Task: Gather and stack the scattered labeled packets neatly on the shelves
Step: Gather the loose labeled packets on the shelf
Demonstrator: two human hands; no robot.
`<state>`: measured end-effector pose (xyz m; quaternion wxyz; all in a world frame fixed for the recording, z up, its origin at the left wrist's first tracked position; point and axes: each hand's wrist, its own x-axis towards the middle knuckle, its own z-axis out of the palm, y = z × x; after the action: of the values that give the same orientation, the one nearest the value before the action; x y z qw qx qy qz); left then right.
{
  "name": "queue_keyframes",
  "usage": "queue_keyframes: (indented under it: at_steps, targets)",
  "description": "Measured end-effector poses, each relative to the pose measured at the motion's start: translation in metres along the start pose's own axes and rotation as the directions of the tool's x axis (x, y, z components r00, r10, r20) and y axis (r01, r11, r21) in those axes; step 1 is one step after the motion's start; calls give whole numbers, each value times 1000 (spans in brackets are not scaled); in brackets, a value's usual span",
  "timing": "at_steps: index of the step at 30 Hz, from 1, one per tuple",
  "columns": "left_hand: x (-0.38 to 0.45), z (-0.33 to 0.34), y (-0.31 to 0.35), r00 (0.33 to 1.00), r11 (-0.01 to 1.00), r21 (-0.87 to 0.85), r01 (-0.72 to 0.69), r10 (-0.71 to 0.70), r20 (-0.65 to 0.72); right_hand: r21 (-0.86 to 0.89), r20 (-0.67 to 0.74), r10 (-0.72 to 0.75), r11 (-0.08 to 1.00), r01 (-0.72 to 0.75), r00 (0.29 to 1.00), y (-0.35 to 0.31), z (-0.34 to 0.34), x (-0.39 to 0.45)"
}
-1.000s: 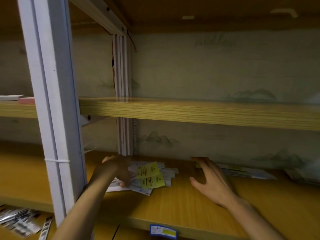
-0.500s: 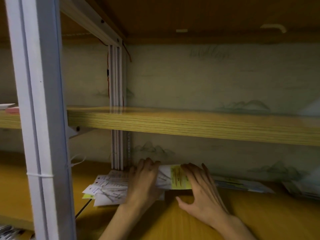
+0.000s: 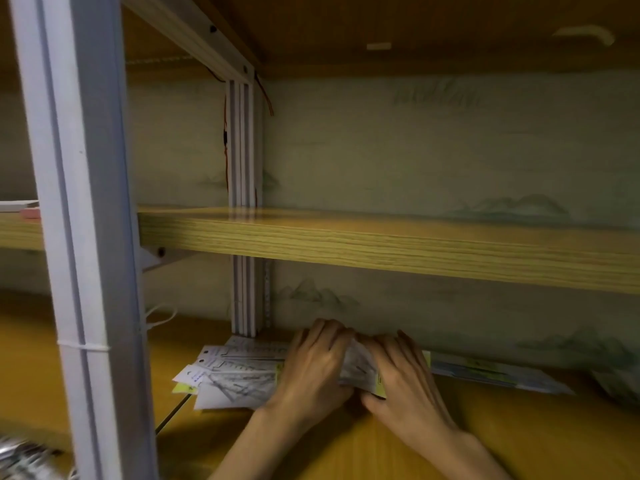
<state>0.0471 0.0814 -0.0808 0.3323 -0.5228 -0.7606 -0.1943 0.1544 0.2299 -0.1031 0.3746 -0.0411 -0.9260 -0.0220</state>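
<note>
We have both hands on the lower shelf [image 3: 485, 445], close to its back edge beside the white upright post [image 3: 244, 299]. Our left hand [image 3: 311, 368] lies over the heap of packets [image 3: 239, 375], fingers bent down over the top of the pile. Our right hand [image 3: 405, 375] meets it from the other side, fingers curled over the right end of the same heap, where a yellow label [image 3: 381, 382] peeks out under the palm. Both grips are closed on the packets, knuckles nearly touching at the middle.

The heap runs lengthwise along the shelf, left to right, parallel to the back wall. Most of the loose ends fan out to the left of our left hand, toward the post and the front edge, and they are plainly uneven. So the left hand is the nearer one for drawing those stray ends in, we judge, while the right holds the other end square.

More packets [image 3: 495, 375] lie flat along the back edge to the right, just beyond our right hand, not yet gathered.
</note>
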Motion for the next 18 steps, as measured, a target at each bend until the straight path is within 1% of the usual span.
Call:
queue_keyframes:
  at_steps: [2, 3, 5, 7, 10, 13, 15, 18]
  targets:
    - [6, -8, -9, 998, 999, -26, 29, -27, 60, 12, -14, -9, 1000, 9, 1000, 7, -2, 4]
    - [9, -15, -17, 992, 996, -42, 77, -72, 108, 5, -19, -8, 1000, 8, 1000, 12, -5, 6]
    - [9, -29, -36, 948, 967, -93, 238, -211, 238, -46, -16, 31, 998, -32, 999, 30, -14, 10]
    - [6, -38, -57, 900, 946, 14, 324, -312, 304, -110, 8, 77, 991, -75, 997, 53, -21, 11]
    - [3, -39, -82, 814, 913, 112, 392, -401, 420, -115, 54, 152, 983, -145, 987, 78, -27, 10]
    - [0, -29, -94, 740, 883, 167, 439, -461, 489, -78, 47, 226, 972, -222, 973, 85, -28, 3]
    - [-2, -21, -98, 712, 873, 201, 445, -481, 511, -75, 60, 236, 970, -231, 970, 85, -27, -1]
    - [-7, -11, -104, 696, 865, 232, 444, -497, 519, -78, 72, 251, 966, -245, 965, 86, -27, -5]
